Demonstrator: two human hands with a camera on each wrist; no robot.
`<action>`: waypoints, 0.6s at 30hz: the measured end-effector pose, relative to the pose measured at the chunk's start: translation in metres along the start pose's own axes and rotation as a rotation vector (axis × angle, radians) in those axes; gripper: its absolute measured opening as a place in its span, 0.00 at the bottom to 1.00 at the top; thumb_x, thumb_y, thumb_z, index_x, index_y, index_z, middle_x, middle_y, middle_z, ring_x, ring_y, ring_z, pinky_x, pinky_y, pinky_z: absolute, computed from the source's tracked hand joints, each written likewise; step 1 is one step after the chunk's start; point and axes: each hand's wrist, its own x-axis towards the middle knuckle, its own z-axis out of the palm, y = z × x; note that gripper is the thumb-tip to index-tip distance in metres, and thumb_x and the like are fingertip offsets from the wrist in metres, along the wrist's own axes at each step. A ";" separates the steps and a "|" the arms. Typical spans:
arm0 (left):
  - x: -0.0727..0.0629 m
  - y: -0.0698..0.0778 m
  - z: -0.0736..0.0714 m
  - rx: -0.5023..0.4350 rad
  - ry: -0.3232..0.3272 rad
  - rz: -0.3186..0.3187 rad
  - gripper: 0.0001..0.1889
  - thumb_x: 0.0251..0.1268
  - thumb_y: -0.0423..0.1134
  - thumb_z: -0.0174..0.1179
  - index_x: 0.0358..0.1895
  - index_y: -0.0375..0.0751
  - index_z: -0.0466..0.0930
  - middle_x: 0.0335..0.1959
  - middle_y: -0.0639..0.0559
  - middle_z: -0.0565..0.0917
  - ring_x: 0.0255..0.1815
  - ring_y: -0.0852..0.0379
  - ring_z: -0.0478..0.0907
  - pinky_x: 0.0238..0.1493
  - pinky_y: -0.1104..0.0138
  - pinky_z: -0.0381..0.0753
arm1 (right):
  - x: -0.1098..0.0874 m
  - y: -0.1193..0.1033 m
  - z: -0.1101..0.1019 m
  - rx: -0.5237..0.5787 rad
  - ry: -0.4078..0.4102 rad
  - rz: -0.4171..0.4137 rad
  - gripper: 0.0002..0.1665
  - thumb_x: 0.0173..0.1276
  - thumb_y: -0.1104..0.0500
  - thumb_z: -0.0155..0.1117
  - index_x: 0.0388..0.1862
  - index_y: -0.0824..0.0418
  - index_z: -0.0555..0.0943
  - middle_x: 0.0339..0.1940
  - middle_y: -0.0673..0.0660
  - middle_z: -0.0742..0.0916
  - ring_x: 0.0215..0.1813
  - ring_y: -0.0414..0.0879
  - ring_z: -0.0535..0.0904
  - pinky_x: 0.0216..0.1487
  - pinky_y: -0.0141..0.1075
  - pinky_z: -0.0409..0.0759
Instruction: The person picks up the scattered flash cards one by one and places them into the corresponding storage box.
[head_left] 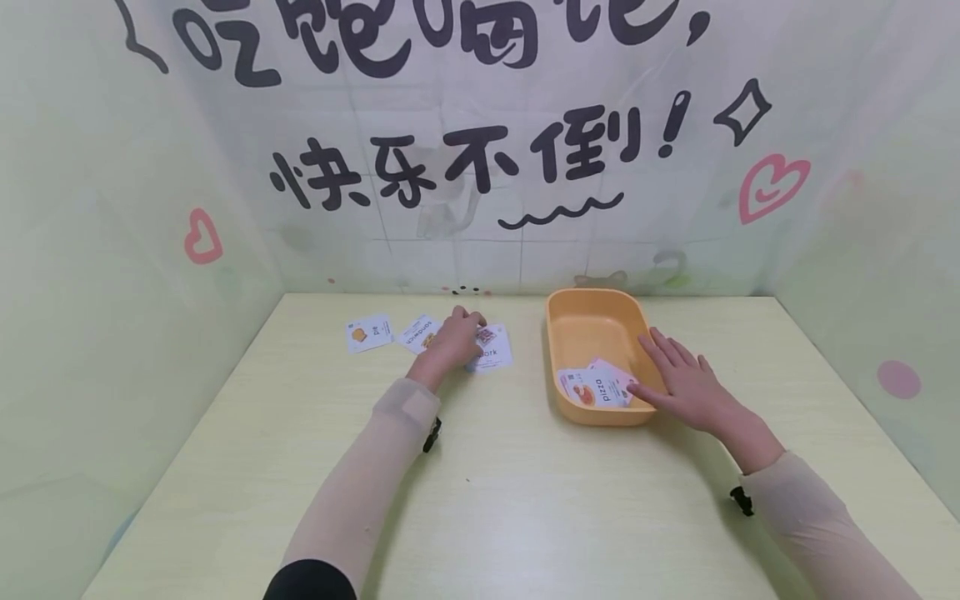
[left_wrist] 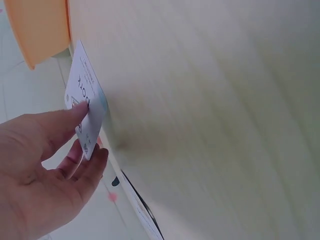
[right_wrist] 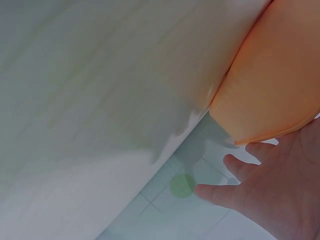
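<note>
My left hand pinches a white picture card between thumb and fingers; the letters "ork" show on it. In the left wrist view that card is tilted against the tabletop, and the thumb covers part of its print. A sandwich card lies just left of this hand, and a pie card farther left. My right hand, fingers straight and spread, is at the right rim of an orange bin. Inside the bin, a pizza card overlaps a pink-edged card.
The pale wooden table runs back to a printed cloth wall with large black lettering. Similar cloth stands along the left and right sides. The bin sits right of centre, near the back edge.
</note>
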 end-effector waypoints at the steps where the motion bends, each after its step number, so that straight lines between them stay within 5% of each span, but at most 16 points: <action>1: 0.000 0.000 0.000 -0.005 0.011 -0.002 0.27 0.65 0.30 0.62 0.68 0.43 0.71 0.64 0.41 0.68 0.58 0.46 0.73 0.61 0.57 0.79 | 0.000 0.000 0.000 0.000 0.001 -0.001 0.53 0.71 0.33 0.53 0.82 0.61 0.49 0.83 0.66 0.51 0.79 0.73 0.48 0.69 0.79 0.45; 10: 0.001 0.001 -0.008 -0.109 0.079 -0.006 0.16 0.68 0.27 0.56 0.57 0.41 0.80 0.55 0.45 0.79 0.57 0.47 0.77 0.62 0.57 0.78 | 0.000 0.000 0.001 0.000 0.005 -0.002 0.53 0.71 0.33 0.54 0.81 0.61 0.49 0.83 0.66 0.51 0.79 0.73 0.48 0.69 0.79 0.45; 18: 0.000 0.003 -0.016 -0.265 0.119 0.058 0.15 0.66 0.24 0.55 0.53 0.38 0.81 0.52 0.44 0.84 0.55 0.47 0.79 0.61 0.58 0.80 | 0.000 0.000 0.000 -0.005 0.008 -0.006 0.53 0.71 0.33 0.54 0.81 0.61 0.49 0.83 0.67 0.52 0.78 0.73 0.49 0.69 0.79 0.46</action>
